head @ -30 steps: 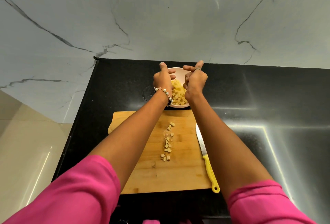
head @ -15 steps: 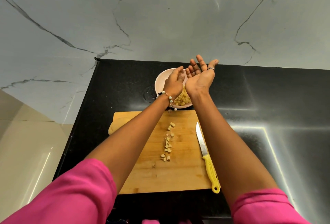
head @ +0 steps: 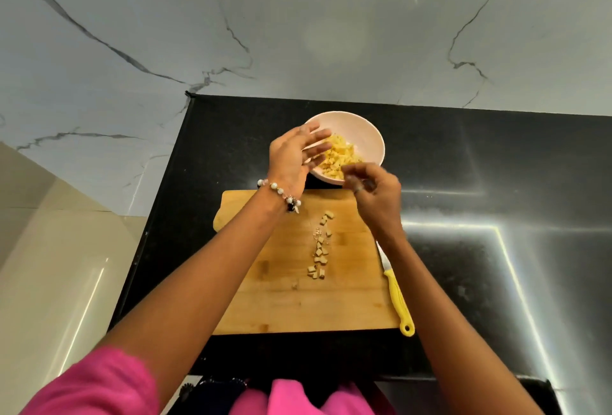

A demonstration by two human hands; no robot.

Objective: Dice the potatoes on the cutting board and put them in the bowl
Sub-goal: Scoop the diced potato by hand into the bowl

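Observation:
A pale pink bowl (head: pixel 366 131) stands on the black counter just beyond the wooden cutting board (head: pixel 281 298). Yellow diced potato (head: pixel 341 159) fills its near side. My left hand (head: pixel 293 159) hovers over the bowl's left rim with fingers spread and straight, holding nothing. My right hand (head: pixel 376 187) is blurred at the bowl's near right edge, fingers loosely curled; whether it holds anything is unclear. A short row of brownish potato pieces (head: pixel 320 245) lies in the middle of the board.
A knife with a yellow handle (head: pixel 397 298) lies along the board's right edge, blade pointing away from me. The black counter (head: pixel 496 182) extends to the right and meets a grey marble wall (head: pixel 298 17) behind. The counter's left edge drops off beside the board.
Both hands have come down from raised, palms-together positions over the bowl. The right hand dropped to the bowl's near right edge; the left spread over its left rim.

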